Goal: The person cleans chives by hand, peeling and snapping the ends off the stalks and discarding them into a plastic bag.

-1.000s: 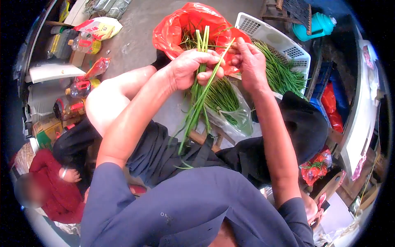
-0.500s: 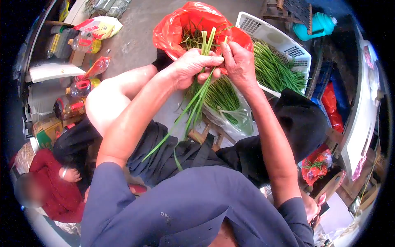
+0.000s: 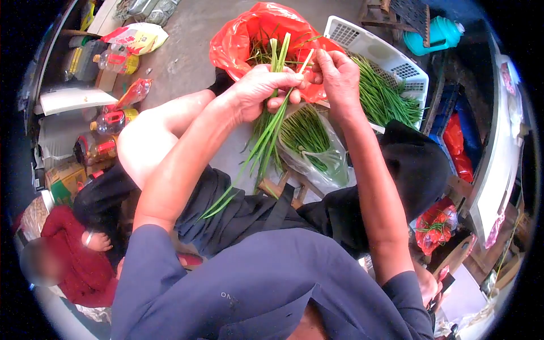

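My left hand (image 3: 262, 93) is closed around a few long green garlic chives (image 3: 274, 129). Their pale ends stick up past the thumb, and the leaves trail down toward my lap. My right hand (image 3: 342, 76) is pinched at the upper end of a single pale chive stalk (image 3: 306, 60), which slants up from my left thumb. Just behind both hands is a red plastic bag (image 3: 233, 42) with dark, limp trimmings inside. Below them, a clear plastic bag (image 3: 338, 173) holds a bundle of green chives (image 3: 306, 133).
A white slatted basket (image 3: 362, 37) full of green stalks (image 3: 382, 93) stands at the right. Beyond it is a turquoise jug (image 3: 442, 37). Oil bottles (image 3: 116, 61) line the left side. A person in a red top (image 3: 79, 260) sits at the lower left.
My right hand has moved slightly right and up, away from my left hand, exposing the pale stalk between them. The hanging leaves have swung, and one that drooped onto my lap has shifted.
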Tool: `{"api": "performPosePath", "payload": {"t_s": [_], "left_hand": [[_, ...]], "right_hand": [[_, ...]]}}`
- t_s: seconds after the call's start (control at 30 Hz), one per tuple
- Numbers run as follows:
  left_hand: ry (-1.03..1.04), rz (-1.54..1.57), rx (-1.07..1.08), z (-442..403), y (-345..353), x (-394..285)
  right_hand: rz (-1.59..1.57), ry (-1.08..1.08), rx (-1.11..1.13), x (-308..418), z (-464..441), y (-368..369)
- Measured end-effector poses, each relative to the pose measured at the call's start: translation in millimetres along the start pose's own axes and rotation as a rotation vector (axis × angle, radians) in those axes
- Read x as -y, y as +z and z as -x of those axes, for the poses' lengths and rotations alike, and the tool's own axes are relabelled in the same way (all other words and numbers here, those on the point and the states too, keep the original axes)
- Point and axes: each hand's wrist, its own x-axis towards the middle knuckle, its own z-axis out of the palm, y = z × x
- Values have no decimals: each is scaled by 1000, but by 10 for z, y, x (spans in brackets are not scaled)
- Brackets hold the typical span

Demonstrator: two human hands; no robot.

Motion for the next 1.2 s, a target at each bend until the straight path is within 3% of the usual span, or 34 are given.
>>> {"api": "performPosePath", "payload": {"t_s": [0.27,0.37,0.43,0.57,0.83,1.2], "left_hand": [[36,14,-36,11,-12,-24],[34,47,-42,-8,-34,-4],[41,55,-54,-28,-55,24],[34,7,-62,-58,-75,48],[32,-35,-67,-68,-60,57],[45,-44,-53,-10,-29,8]], "right_hand": [[-92,68,2,-60,-26,17],[-201,149,116,83,34,70],[-61,95,253,155,89,100],[13,67,259,34,53,82],[458,-273,154,32,71,76],[137,-59,56,-163,-99,61]]}}
